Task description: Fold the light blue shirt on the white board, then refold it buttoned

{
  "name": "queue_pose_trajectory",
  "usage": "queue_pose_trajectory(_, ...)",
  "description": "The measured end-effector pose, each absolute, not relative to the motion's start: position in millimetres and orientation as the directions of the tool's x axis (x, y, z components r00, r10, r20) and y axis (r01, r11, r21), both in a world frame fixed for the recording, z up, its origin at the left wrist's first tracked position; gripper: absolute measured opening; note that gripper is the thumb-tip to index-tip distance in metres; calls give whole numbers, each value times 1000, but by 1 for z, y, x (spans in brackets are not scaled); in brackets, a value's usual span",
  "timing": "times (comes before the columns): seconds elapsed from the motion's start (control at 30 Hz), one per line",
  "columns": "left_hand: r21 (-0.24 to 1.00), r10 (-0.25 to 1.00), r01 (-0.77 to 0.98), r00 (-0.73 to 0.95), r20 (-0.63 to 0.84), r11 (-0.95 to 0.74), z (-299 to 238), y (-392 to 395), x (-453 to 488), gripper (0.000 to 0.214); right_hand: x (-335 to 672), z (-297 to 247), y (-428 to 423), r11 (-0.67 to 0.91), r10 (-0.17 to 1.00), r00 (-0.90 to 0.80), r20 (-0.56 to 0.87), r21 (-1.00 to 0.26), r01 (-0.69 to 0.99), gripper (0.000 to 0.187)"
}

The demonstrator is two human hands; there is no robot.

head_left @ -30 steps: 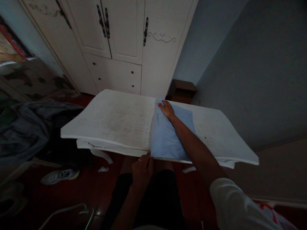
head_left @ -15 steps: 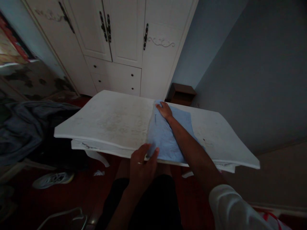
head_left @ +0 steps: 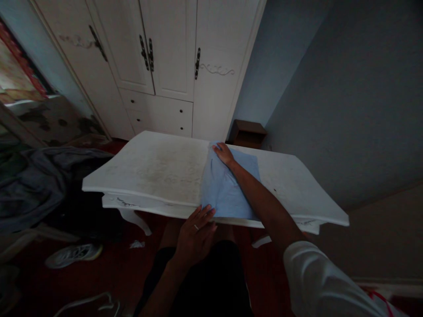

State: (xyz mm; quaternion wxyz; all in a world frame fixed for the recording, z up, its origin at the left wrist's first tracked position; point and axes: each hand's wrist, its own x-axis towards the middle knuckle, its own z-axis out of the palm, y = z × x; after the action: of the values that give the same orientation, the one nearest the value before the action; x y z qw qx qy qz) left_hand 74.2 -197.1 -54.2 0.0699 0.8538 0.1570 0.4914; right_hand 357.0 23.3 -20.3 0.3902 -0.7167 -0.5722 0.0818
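A light blue cloth (head_left: 228, 189) lies folded on a white table (head_left: 158, 169), reaching from its far edge to its near edge. My right hand (head_left: 224, 154) rests flat on the cloth's far left corner, fingers stretched out. My left hand (head_left: 195, 233) is at the table's near edge, fingers spread, its fingertips touching the cloth's near left corner. A ring shows on one finger.
A white wardrobe (head_left: 165, 66) with dark handles stands behind the table. A small brown stool (head_left: 246, 132) sits by the blue wall. Dark clothes (head_left: 39, 180) are heaped at the left, with a sneaker (head_left: 72, 253) and a wire hanger (head_left: 92, 304) on the red floor.
My left hand went from pinching the cloth's near corner to lying over it, then slid back to the table edge with fingers spread. My right hand stayed on the far corner.
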Motion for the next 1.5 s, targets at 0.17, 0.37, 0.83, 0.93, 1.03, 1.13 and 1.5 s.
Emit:
queue_pose_trajectory(0.17,673,716,244,221,663,-698,-39,-193,64,15,348,-8,2,63,808,369,459,-691,720,53)
queue_pose_trajectory(0.37,987,990,-151,135,-29,49,-20,-171,60,34,340,14,-58,244,915,79,397,-696,676,64)
queue_pose_trajectory(0.83,917,846,3,385,-370,400,-5,-161,63,35,388,17,-316,4,982,187,-2,-1000,-31,56)
queue_pose_trajectory(0.93,917,851,-5,375,-369,400,-3,-162,73,30,382,-5,-344,-243,969,33,-245,-968,-60,56)
queue_pose_trajectory(1.03,919,885,-54,297,-358,389,-2,-164,79,29,372,-26,-351,-375,924,18,-382,-914,-152,62)
queue_pose_trajectory(1.13,920,895,-86,281,-346,382,-2,-166,80,30,362,-37,-343,-346,926,31,-377,-876,-337,66)
queue_pose_trajectory(1.5,942,921,-105,270,-281,319,-13,-173,61,34,346,-29,-326,-223,849,325,-416,-841,-492,25)
